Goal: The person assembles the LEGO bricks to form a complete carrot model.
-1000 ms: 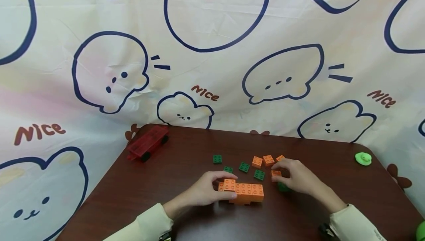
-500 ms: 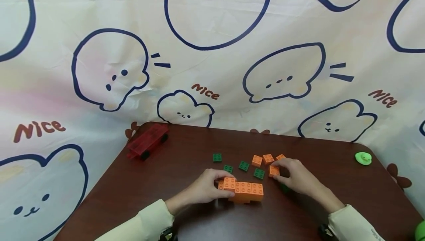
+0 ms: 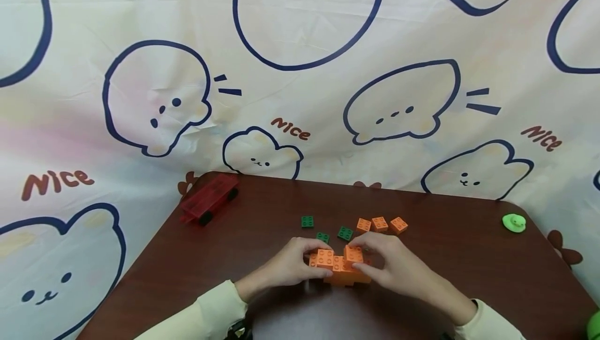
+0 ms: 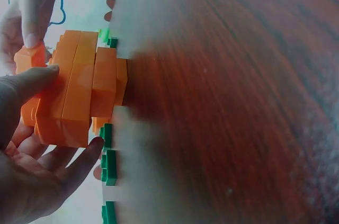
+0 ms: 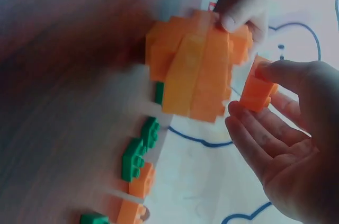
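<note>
An assembled block of orange toy bricks [image 3: 341, 277] is stepped narrower towards its base and has studs on top. My left hand [image 3: 292, 263] grips its left end, thumb on the near side and fingers on the far side. Between the thumb and fingers of my right hand [image 3: 398, 266] is a single orange brick [image 5: 256, 87], pinched over the right part of the block. The right wrist view shows a narrow gap between that brick and the block's studs. Another orange brick [image 3: 325, 257] sits on top at the left end, partly behind my left thumb.
Several loose bricks lie behind the block, among them a green brick [image 3: 345, 233] and an orange brick [image 3: 379, 224]. A translucent red toy car [image 3: 209, 199] stands at the back left. A small green duck [image 3: 514, 223] is near the table's right edge.
My right hand has picked up the loose orange brick and carried it left, above the block. My left hand still holds the block in nearly the same place.
</note>
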Motion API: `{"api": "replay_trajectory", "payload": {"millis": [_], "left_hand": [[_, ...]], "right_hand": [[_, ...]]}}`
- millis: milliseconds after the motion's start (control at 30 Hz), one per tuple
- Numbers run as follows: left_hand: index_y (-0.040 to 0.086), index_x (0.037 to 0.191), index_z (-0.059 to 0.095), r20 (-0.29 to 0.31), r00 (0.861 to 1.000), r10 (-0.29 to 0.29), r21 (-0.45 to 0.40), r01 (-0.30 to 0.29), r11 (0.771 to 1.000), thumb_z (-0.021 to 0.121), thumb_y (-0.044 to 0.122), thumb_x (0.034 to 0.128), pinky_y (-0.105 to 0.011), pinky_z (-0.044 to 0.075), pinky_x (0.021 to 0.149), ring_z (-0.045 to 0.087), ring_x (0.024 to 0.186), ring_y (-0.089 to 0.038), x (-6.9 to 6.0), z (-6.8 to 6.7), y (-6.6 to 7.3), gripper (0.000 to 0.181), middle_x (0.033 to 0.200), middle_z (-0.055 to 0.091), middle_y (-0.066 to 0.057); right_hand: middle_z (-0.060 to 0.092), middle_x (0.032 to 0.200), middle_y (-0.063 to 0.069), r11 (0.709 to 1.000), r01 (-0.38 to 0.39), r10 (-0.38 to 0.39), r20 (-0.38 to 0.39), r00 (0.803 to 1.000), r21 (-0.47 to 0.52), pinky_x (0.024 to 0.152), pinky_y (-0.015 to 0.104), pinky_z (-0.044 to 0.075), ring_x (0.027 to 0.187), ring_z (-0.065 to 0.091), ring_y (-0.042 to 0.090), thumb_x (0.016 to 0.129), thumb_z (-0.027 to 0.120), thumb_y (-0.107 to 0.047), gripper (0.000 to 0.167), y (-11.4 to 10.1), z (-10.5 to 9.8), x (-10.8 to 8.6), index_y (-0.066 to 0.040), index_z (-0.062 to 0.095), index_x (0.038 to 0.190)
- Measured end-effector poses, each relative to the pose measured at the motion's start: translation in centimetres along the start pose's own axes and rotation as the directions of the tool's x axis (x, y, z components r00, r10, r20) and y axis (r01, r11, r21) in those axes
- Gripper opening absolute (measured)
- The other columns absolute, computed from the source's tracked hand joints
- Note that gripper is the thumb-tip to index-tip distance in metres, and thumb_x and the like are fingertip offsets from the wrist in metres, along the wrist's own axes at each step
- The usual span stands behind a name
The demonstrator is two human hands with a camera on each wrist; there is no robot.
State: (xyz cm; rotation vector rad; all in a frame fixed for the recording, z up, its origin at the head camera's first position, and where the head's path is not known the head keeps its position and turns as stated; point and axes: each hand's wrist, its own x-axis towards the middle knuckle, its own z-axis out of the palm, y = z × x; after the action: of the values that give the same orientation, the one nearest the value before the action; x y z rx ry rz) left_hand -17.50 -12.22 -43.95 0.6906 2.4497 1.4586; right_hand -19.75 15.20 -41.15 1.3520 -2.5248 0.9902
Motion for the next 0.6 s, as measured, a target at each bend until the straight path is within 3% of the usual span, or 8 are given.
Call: {"api": "replay_trajectory", "payload": {"millis": [267,600], "left_hand": [[0.020,0.121,0.073,0.032,0.999,-0.007,0.000,0.007,1.000,0.081,0.025,0.0907,-0.024,0.055,0.074,0.065,0.083,-0.001,-0.1,0.2,-0.1,0.031,0.104,0.074,0.003],[0.021,0.122,0.072,0.038,0.999,0.030,0.051,-0.032,0.998,0.079,0.026,0.0926,-0.022,0.054,0.074,0.063,0.084,0.000,0.0,0.2,0.0,0.031,0.106,0.073,0.005]], "right_hand": [[0.075,0.111,-0.005,0.993,0.120,-0.120,-0.017,0.993,0.021,0.081,0.031,0.062,0.098,0.072,0.007,0.093,0.077,-0.018,0.026,0.1,1.9,0.4,-0.016,0.071,0.118],[0.074,0.109,0.001,0.981,0.194,-0.194,-0.009,0.981,-0.003,0.070,0.013,0.056,0.087,0.071,0.005,0.093,0.078,-0.015,0.009,0.2,2.1,0.7,-0.015,0.078,0.101]]}}
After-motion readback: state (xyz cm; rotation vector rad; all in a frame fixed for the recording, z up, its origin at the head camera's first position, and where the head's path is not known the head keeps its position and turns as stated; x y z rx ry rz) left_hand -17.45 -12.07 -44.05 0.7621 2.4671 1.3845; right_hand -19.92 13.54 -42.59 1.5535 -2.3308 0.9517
